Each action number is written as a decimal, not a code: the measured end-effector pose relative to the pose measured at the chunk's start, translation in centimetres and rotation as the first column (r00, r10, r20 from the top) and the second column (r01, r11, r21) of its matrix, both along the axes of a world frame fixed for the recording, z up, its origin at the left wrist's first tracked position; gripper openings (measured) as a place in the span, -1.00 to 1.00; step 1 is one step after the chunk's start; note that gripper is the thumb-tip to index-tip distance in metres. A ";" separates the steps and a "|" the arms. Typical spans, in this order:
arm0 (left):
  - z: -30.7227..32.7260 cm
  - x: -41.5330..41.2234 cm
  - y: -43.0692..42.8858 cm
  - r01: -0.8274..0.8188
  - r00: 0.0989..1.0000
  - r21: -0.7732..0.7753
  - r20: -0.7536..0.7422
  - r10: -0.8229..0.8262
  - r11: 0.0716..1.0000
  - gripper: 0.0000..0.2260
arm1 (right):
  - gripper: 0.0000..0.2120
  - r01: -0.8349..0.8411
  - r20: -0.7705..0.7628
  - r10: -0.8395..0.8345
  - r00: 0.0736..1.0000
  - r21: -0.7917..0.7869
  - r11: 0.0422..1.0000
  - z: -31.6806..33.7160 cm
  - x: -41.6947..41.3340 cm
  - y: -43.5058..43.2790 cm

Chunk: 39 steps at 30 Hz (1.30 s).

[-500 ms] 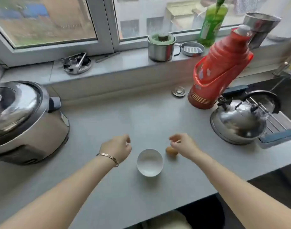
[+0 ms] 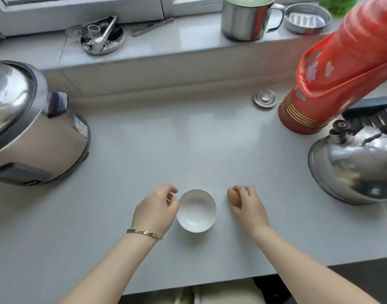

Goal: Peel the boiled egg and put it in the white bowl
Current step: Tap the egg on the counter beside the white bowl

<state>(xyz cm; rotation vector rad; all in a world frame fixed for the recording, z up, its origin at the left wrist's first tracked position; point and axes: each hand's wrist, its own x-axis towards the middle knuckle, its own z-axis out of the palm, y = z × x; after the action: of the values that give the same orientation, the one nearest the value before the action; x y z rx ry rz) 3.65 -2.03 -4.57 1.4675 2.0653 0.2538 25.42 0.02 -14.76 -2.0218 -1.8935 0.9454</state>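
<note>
A small white bowl (image 2: 196,210) stands near the front of the grey counter (image 2: 166,139); nothing shows inside it. Just right of it lies a brown egg (image 2: 233,197) in its shell. My right hand (image 2: 248,205) covers the egg from the right, fingers curled over its top and thumb under it. My left hand (image 2: 156,208), a bracelet on its wrist, sits at the bowl's left rim with loosely curled fingers; whether it touches the rim I cannot tell.
A steel rice cooker (image 2: 32,128) fills the left side. A red thermos (image 2: 333,73) and a shiny kettle (image 2: 355,163) stand on the right. A metal mug (image 2: 246,18) and small dishes sit on the windowsill. The counter's front edge runs close below my forearms.
My right hand has come down onto the egg and curled round it. My left hand has moved right, up to the bowl's rim. The camera has tilted down and closer.
</note>
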 end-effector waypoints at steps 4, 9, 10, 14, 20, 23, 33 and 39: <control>-1.1 1.6 0.5 -0.053 0.998 -0.018 0.029 0.053 0.998 -0.79 | -0.61 0.155 -0.127 -0.148 0.981 0.051 0.987 0.0 1.7 -0.1; -1.8 2.8 0.5 -0.060 0.996 -0.019 0.057 0.061 0.998 -0.81 | -0.64 0.096 -0.122 -0.083 0.989 0.106 0.990 0.0 3.9 -1.4; -1.7 2.9 0.5 -0.062 0.996 -0.015 0.062 0.063 0.998 -0.82 | -0.64 0.100 -0.135 -0.086 0.987 0.099 0.990 -0.1 4.0 -1.5; -1.3 2.7 0.4 -0.073 0.993 -0.011 0.089 0.074 0.997 -0.82 | -0.60 0.125 -0.168 -0.097 0.981 0.166 0.978 -0.6 3.7 -2.2; -1.0 1.9 0.6 -0.071 0.992 -0.004 0.100 0.071 0.997 -0.83 | -0.59 0.182 -0.223 -0.143 0.964 0.164 0.970 0.0 2.3 -2.5; -1.0 1.6 0.2 -0.067 0.992 -0.022 0.109 0.069 0.997 -0.83 | -0.59 0.162 -0.215 -0.159 0.963 -0.004 0.987 -0.6 2.1 -2.5; -0.5 0.4 -0.3 -0.032 0.994 -0.038 0.103 0.035 0.999 -0.83 | -0.69 0.302 -0.297 -0.334 0.895 -0.149 0.942 -0.1 2.7 -2.0; -0.1 0.4 0.2 -0.009 0.995 -0.012 0.101 0.010 1.000 -0.83 | -0.52 0.251 -0.134 -0.254 0.958 -0.040 0.967 -0.4 2.7 -2.1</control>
<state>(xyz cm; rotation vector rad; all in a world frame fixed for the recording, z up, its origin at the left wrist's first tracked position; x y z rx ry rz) 4.04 -1.85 -4.70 1.4093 1.9904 0.3130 28.08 -2.10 -15.14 -2.0878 -1.5161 1.0115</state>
